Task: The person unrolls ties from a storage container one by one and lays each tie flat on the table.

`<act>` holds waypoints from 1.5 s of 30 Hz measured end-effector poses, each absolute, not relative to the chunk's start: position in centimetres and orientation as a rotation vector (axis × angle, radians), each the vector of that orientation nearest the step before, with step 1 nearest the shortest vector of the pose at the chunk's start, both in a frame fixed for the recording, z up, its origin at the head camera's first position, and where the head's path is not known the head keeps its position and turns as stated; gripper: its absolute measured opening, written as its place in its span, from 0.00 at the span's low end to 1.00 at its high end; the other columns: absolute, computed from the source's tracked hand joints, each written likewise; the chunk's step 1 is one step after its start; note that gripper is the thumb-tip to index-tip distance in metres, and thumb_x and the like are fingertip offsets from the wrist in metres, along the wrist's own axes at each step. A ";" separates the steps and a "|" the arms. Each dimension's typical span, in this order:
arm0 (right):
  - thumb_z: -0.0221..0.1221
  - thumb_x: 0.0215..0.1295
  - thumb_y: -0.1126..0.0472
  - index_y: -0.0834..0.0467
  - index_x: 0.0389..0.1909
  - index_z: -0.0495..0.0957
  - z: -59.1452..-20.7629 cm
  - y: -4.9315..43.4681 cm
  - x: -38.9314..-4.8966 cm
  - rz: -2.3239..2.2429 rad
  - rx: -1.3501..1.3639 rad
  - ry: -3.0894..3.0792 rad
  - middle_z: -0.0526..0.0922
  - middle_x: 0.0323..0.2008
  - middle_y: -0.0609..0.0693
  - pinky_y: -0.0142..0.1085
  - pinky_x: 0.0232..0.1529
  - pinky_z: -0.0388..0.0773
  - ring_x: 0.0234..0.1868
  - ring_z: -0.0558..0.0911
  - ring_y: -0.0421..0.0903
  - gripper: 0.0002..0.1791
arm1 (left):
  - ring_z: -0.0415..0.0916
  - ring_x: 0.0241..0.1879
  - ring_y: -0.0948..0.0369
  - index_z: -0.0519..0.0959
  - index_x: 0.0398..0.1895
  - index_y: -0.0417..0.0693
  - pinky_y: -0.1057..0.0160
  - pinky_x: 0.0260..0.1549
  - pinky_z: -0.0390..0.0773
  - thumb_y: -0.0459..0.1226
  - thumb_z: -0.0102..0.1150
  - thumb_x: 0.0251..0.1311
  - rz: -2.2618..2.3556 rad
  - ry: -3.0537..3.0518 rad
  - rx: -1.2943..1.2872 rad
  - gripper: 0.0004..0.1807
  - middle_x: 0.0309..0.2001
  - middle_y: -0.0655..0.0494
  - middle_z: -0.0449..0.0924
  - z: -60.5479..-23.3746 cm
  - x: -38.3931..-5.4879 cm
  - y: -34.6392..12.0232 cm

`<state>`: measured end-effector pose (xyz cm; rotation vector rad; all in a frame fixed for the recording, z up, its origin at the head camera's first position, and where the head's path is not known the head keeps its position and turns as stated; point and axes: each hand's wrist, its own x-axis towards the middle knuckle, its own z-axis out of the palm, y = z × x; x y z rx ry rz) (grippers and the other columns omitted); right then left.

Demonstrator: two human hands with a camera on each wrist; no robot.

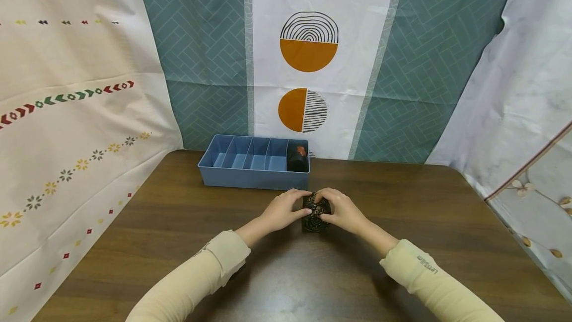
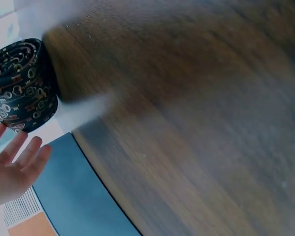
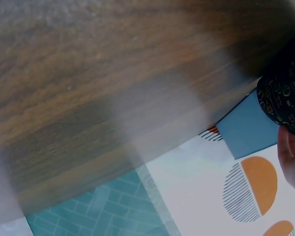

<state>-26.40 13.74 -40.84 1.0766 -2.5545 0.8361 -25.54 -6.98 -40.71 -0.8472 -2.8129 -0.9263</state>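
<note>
The left hand (image 1: pixel 283 210) curves its thumb and forefingers around one side of a dark patterned cloth roll (image 1: pixel 315 223), while the left wrist view shows the other fingers held apart beside it. The right hand (image 1: pixel 345 211) bends over the opposite side, thumb and forefinger pinching the same roll, so that it sits between the two hands. The roll is wound in a spiral and printed with small light and reddish figures. It is near the middle of the brown table (image 1: pixel 156 242), in front of the right end of a blue box (image 1: pixel 254 179); whether it touches the wood or is held just above, I cannot tell.

The box stands at the back of the table, split by dividers into five compartments. A black bundle (image 1: pixel 296 159) with an orange-red mark lies in the rightmost one. Behind the box hangs a green and white curtain (image 1: pixel 201 53) with orange and striped circles. Cream sleeves (image 1: pixel 192 275) cover both forearms, the right one bearing printed letters.
</note>
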 end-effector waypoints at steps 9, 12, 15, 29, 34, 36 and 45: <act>0.68 0.46 0.73 0.62 0.51 0.67 -40.9 13.6 -26.2 0.939 1.012 -2.615 0.78 0.48 0.59 0.48 0.50 0.79 0.50 0.79 0.55 0.30 | 0.75 0.53 0.50 0.71 0.63 0.48 0.49 0.50 0.76 0.47 0.57 0.62 -0.909 -2.827 -0.832 0.27 0.54 0.46 0.76 -40.8 -25.5 -6.9; 0.68 0.48 0.72 0.62 0.50 0.68 -40.9 13.6 -26.3 0.947 1.014 -2.633 0.78 0.48 0.59 0.48 0.49 0.79 0.49 0.79 0.55 0.28 | 0.75 0.54 0.50 0.71 0.63 0.49 0.48 0.51 0.76 0.47 0.58 0.62 -0.924 -2.813 -0.828 0.27 0.55 0.46 0.75 -40.9 -25.5 -7.1; 0.67 0.48 0.71 0.62 0.49 0.70 -40.9 13.7 -26.3 0.918 1.020 -2.646 0.79 0.47 0.58 0.48 0.47 0.79 0.48 0.80 0.54 0.26 | 0.74 0.56 0.49 0.71 0.63 0.49 0.46 0.52 0.75 0.47 0.58 0.62 -0.936 -2.807 -0.823 0.27 0.57 0.47 0.74 -41.1 -25.5 -7.3; 0.67 0.50 0.70 0.58 0.53 0.76 -40.1 14.6 -26.5 0.742 1.139 -2.670 0.77 0.53 0.56 0.50 0.53 0.76 0.55 0.76 0.55 0.26 | 0.69 0.62 0.51 0.70 0.63 0.49 0.49 0.58 0.72 0.43 0.60 0.61 -0.923 -2.824 -0.927 0.26 0.62 0.50 0.70 -41.1 -26.0 -8.4; 0.67 0.50 0.70 0.61 0.51 0.76 -40.0 14.8 -26.4 0.702 1.150 -2.695 0.72 0.59 0.60 0.54 0.56 0.73 0.59 0.72 0.59 0.24 | 0.68 0.62 0.51 0.71 0.61 0.48 0.49 0.60 0.70 0.42 0.60 0.61 -0.900 -2.837 -0.993 0.25 0.61 0.49 0.71 -41.2 -26.2 -8.9; 0.67 0.50 0.70 0.62 0.50 0.76 -40.0 14.9 -26.4 0.680 1.164 -2.686 0.71 0.61 0.60 0.54 0.58 0.71 0.61 0.71 0.59 0.24 | 0.68 0.62 0.51 0.72 0.60 0.48 0.50 0.60 0.69 0.41 0.60 0.61 -0.860 -2.841 -1.030 0.24 0.61 0.50 0.72 -41.2 -26.3 -9.1; 0.69 0.48 0.70 0.61 0.51 0.74 -40.1 15.0 -26.4 0.593 1.197 -2.688 0.72 0.62 0.58 0.50 0.57 0.73 0.60 0.73 0.56 0.27 | 0.71 0.60 0.54 0.73 0.60 0.49 0.52 0.60 0.70 0.42 0.59 0.62 -0.629 -2.904 -1.157 0.23 0.60 0.52 0.74 -40.9 -27.0 -9.9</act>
